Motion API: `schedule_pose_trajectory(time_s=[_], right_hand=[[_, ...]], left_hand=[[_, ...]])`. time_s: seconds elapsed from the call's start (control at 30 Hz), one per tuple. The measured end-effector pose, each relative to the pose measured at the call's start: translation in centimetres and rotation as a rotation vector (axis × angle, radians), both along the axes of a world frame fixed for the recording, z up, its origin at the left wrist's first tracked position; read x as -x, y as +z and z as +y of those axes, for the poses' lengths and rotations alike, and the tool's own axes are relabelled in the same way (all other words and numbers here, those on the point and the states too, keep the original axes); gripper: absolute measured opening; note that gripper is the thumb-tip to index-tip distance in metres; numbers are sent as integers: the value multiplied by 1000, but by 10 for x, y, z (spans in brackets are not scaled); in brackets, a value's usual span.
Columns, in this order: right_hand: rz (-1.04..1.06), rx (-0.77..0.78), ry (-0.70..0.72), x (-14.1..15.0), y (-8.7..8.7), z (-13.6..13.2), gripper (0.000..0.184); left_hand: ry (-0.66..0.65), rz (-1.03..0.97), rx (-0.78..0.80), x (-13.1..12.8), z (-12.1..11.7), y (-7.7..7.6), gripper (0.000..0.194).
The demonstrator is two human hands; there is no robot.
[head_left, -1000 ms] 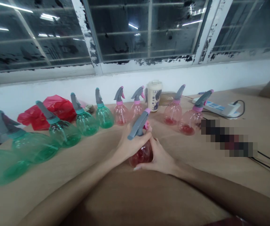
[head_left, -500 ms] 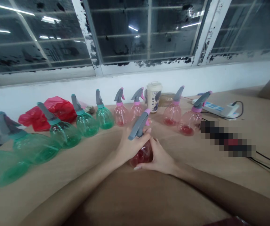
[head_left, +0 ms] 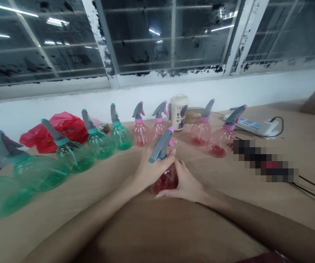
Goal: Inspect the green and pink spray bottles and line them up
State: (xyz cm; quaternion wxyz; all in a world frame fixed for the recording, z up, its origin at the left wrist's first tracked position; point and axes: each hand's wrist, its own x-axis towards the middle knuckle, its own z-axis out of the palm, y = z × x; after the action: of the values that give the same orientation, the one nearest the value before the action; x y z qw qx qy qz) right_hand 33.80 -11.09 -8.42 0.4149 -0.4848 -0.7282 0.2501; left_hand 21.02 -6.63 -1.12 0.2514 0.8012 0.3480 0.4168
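Note:
A pink spray bottle [head_left: 165, 181] with a grey trigger head stands on the table in front of me, tilted a little in the view. My left hand [head_left: 154, 165] is closed around its neck, just under the head, with the thumb in front. Lower down, my right hand [head_left: 187, 183] wraps the right side of the clear body, its thumb across the near side. Red liquid shows in the bottom of the bottle. The collar and the far fingers are hidden.
Several green spray bottles [head_left: 101, 146] line the left side, before a red plastic bag [head_left: 64, 128]. Other pink spray bottles [head_left: 200, 133] stand behind my hands, by a paper cup [head_left: 179, 113]. On the right are a power strip [head_left: 253, 126] and a blurred-out dark object [head_left: 264, 160] with cables.
Both hands keep the same hold on the pink spray bottle. The whole view has shifted very slightly; nothing else visibly differs.

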Motion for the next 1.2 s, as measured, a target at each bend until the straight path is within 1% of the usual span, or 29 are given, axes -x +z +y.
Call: schedule_pose_trajectory(time_s=[0.13, 0.3, 0.4, 0.47, 0.57, 0.7, 1.0, 1.1, 1.2], right_hand=[[-15, 19, -16, -1, -1, 0, 109], [-4, 57, -34, -1, -2, -1, 100], [17, 47, -26, 1, -1, -3, 94], [33, 32, -11, 2, 0, -3, 93], [35, 17, -1, 3, 1, -3, 97], [31, 11, 14, 1, 2, -2, 105], [30, -15, 21, 1, 3, -2, 102], [25, -19, 27, 1, 4, -1, 101], [40, -17, 34, 1, 3, -1, 103]], left_hand=[[-19, 4, 44, -1, 1, 3, 9], [26, -31, 43, -4, -3, 6, 9], [37, -11, 37, -4, -5, 8, 9], [29, -2, 36, -3, -6, 9, 9], [11, 15, 37, 0, -3, 7, 10], [18, 41, 31, 2, 0, 2, 10], [29, -6, 15, 2, 1, -7, 13], [15, -19, 7, 2, 2, -7, 12], [-5, -24, 37, 1, 1, -5, 11]])
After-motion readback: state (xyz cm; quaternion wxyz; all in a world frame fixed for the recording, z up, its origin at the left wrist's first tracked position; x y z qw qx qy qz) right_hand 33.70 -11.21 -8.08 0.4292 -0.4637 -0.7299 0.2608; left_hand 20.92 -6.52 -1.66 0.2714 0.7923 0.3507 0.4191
